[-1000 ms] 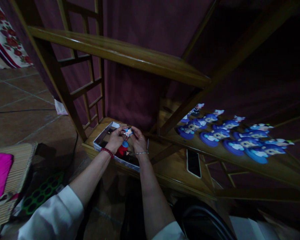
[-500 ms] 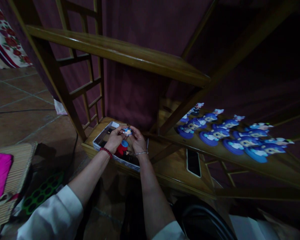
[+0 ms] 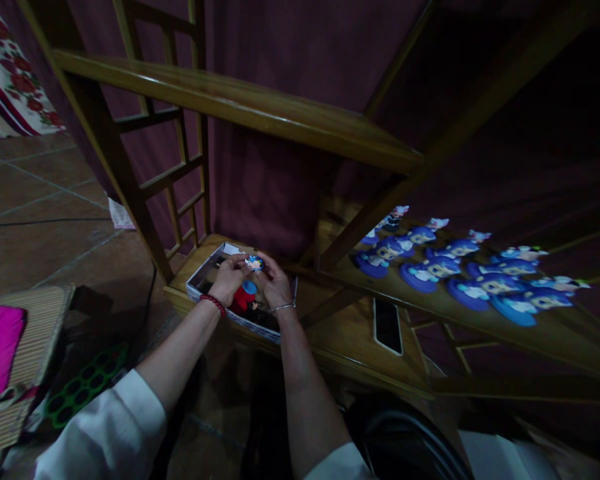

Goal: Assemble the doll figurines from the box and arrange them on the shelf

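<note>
A small blue and white figurine [image 3: 254, 263] is held between my two hands, just above an open cardboard box [image 3: 193, 291]. My left hand [image 3: 227, 280] grips it from the left, a red beaded bracelet on that wrist. From the right, the fingers of my right hand [image 3: 276, 283] close on its other side; a thin metal bracelet circles this wrist. Inside the box, below my hands, lie a red piece [image 3: 241, 301] and a round blue piece [image 3: 249, 287], with dark small things partly hidden by my hands.
Several blue-haired figurines [image 3: 433, 270] stand on round bases on the wooden shelf to the right. A phone [image 3: 387, 325] lies on the lower board. A wooden crossbar [image 3: 240, 100] spans above my hands. A black chair [image 3: 405, 433] is at the lower right.
The figurine has turned a little between my fingers, showing more of its blue top. My arms and the box stay nearly where they were.
</note>
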{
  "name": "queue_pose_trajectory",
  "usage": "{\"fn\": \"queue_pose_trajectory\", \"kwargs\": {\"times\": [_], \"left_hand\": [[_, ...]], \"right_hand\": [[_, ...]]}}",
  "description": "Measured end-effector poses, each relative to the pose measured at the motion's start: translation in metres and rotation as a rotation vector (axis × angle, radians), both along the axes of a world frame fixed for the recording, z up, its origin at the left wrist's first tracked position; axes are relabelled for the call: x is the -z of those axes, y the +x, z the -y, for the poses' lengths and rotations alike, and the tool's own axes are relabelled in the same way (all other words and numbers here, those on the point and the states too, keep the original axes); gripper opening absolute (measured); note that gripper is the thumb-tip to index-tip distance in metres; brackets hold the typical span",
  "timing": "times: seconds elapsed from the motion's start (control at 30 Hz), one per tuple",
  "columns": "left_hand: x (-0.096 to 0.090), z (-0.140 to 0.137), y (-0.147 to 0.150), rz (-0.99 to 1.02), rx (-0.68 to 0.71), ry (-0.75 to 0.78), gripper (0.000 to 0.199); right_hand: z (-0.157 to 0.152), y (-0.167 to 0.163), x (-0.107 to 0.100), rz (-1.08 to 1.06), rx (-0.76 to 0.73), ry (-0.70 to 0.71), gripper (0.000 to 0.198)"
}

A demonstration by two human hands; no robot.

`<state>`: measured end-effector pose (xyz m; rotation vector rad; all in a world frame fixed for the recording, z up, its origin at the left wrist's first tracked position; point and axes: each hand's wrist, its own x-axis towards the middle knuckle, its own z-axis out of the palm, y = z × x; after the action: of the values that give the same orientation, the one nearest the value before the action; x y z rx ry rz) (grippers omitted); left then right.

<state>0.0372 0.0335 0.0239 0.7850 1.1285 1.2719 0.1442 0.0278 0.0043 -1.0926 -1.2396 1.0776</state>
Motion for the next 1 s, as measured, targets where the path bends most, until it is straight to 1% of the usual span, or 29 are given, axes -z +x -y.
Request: {"fn": "queue_pose_trajectory", "kwargs": {"times": [0.17,0.3,0.43,0.53,0.73,0.87,1.0], "left_hand": [[0.001,0.000,-0.001,-0.011,-0.005,0.011,0.028],[0.002,-0.001,-0.001,-0.022,-0.010,0.025,0.025],[0.003,-0.003,-0.001,-0.026,-0.024,0.034,0.024],[0.001,-0.003,-0.001,-0.034,-0.015,0.039,0.023],[-0.002,-0.001,0.001,-0.034,-0.008,0.024,0.023],[-0.003,-0.001,0.001,-0.045,-0.019,0.014,0.021],[-0.004,-0.002,0.002,-0.041,-0.012,0.002,0.022]], "right_hand": [[-0.002,0.002,0.004,0.050,0.018,0.011,0.037],[-0.001,0.003,0.001,0.068,0.029,0.007,0.034],[-0.001,0.003,-0.001,0.048,0.040,-0.052,0.034],[-0.003,0.003,0.004,0.035,0.059,-0.086,0.035],[-0.007,0.004,0.016,0.057,0.060,-0.087,0.029],[-0.005,0.005,0.013,0.052,0.047,-0.121,0.025],[-0.002,0.007,0.012,0.050,0.074,-0.146,0.031]]}}
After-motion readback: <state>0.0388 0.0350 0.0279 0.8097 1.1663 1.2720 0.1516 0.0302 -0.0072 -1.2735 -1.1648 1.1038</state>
